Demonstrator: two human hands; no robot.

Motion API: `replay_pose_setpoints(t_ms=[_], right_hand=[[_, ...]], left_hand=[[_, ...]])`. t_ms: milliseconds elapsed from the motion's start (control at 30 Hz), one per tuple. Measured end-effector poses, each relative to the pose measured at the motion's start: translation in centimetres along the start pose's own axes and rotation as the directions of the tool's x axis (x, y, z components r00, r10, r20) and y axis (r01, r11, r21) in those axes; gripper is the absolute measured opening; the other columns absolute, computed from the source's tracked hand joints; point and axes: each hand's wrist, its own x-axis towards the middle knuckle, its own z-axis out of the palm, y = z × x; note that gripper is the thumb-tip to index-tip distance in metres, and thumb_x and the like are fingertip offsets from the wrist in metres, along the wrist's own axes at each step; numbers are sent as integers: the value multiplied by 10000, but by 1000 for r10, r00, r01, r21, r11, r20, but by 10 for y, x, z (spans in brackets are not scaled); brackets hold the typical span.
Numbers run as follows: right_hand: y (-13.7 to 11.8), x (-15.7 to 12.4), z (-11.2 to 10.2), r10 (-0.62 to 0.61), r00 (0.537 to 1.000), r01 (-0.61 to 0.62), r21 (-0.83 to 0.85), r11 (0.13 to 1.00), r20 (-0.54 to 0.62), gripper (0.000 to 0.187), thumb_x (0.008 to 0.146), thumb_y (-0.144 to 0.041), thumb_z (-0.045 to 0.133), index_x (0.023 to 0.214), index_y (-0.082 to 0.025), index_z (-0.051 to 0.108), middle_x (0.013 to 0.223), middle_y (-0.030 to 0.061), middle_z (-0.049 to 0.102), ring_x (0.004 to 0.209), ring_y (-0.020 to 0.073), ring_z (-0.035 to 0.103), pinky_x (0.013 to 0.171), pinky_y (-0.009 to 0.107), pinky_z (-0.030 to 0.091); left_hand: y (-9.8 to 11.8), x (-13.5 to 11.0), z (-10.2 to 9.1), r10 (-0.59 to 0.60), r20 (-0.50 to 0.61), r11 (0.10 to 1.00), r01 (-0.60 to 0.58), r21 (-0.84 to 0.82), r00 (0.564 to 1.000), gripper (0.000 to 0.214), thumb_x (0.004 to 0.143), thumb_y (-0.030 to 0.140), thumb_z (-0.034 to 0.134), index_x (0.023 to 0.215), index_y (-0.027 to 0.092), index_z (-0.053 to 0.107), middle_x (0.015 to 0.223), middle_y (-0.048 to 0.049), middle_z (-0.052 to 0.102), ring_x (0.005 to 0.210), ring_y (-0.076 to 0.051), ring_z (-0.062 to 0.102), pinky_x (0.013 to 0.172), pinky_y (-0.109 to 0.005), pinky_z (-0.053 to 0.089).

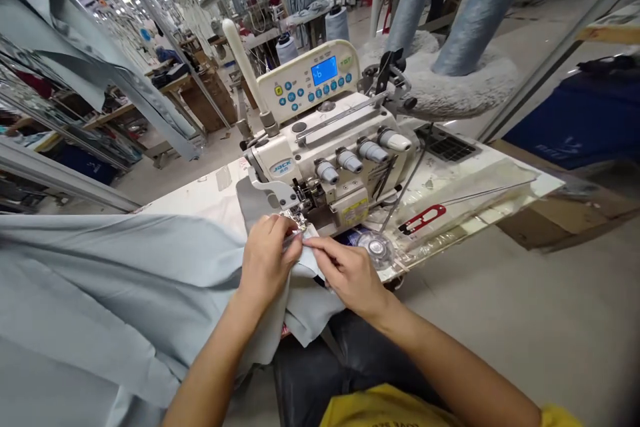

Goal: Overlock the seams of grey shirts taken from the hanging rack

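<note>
Pale blue-grey fabric (150, 267) spreads from the left across the table and hangs over its front edge. My left hand (267, 253) is closed on this fabric just in front of the presser foot of a white overlock sewing machine (280, 150). Close beside it, my right hand (350, 273) pinches the fabric's edge between thumb and forefinger. The two hands nearly meet at the needle area, and the fingertips partly hide the edge between them. Four-thread dials aside, the machine's control panel (310, 80) has a lit blue display.
Red thread snips (423, 219) lie on the table's right part, near a clear round bobbin-like disc (376, 248). Fabric (65, 20) hangs at upper left. Behind the machine stand blue wrapped tubes (465, 13). A cardboard box (565, 207) sits at right. Other people work farther back.
</note>
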Motion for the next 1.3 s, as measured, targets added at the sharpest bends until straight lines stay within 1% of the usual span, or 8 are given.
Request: replay_pose_setpoints(t_ms=[133, 300, 500, 667, 833, 1100, 1200, 1300], right_hand=[[-4, 2, -8, 44, 998, -42, -36, 998, 47, 308, 912, -193, 433, 1134, -234, 642, 933, 26, 707, 631, 129, 644, 514, 207, 460], [-8, 3, -13, 128, 988, -118, -111, 987, 87, 335, 901, -200, 439, 1178, -213, 626, 735, 19, 695, 563, 143, 616, 455, 215, 407], [-9, 13, -14, 222, 973, -218, -61, 974, 67, 297, 894, -222, 459, 1177, -194, 547, 545, -45, 578, 491, 135, 564, 459, 210, 372], [-8, 20, -14, 285, 957, -283, -43, 958, 58, 154, 876, -231, 489, 1029, -216, 497, 483, -83, 528, 420, 123, 491, 440, 211, 315], [-8, 21, -12, 297, 954, -295, -58, 954, 32, 62, 868, -239, 510, 927, -222, 501, 474, -82, 521, 417, 116, 474, 444, 211, 292], [-8, 18, -11, 201, 979, -197, -109, 974, 22, 62, 894, -229, 513, 877, -192, 559, 508, -70, 511, 463, 85, 483, 483, 196, 307], [-4, 13, -12, 71, 996, -64, -150, 987, 45, 120, 928, -236, 484, 926, -182, 591, 653, -29, 585, 564, 85, 530, 548, 193, 351], [1, 9, -17, -87, 994, 101, -238, 966, 67, 173, 934, -211, 468, 956, -173, 636, 786, 27, 574, 705, 116, 542, 650, 212, 396]], left_hand=[[1, 1, -2, -51, 26, 998, 52, -39, 998, 33, 845, 203, 507, 817, 186, 508, 791, -25, 565, 773, -177, 495, 690, -296, 376], [0, 0, -6, -67, 74, 991, 75, -111, 995, 53, 839, 210, 536, 792, 189, 524, 810, -20, 573, 786, -168, 488, 700, -289, 376], [-1, 7, -1, -129, 50, 991, 127, 31, 990, 52, 814, 199, 545, 764, 187, 550, 761, -20, 589, 756, -187, 475, 680, -308, 347], [-2, 13, 2, -189, 54, 971, 179, 160, 980, 91, 811, 232, 540, 745, 176, 569, 769, -41, 611, 746, -209, 480, 680, -336, 324], [-3, 17, 0, -204, 83, 965, 186, 186, 975, 131, 813, 261, 521, 737, 173, 582, 780, -45, 614, 788, -226, 508, 720, -353, 336], [-5, 19, -6, -215, 153, 964, 184, 192, 965, 176, 827, 292, 489, 750, 163, 582, 761, -49, 587, 798, -231, 518, 733, -358, 353], [-7, 18, -6, -205, 164, 970, 178, 166, 965, 176, 815, 302, 503, 747, 164, 589, 748, -48, 591, 781, -228, 516, 728, -358, 358], [-10, 20, -4, -204, 149, 967, 175, 184, 968, 175, 811, 299, 509, 728, 171, 595, 732, -48, 600, 773, -234, 509, 724, -365, 359]])
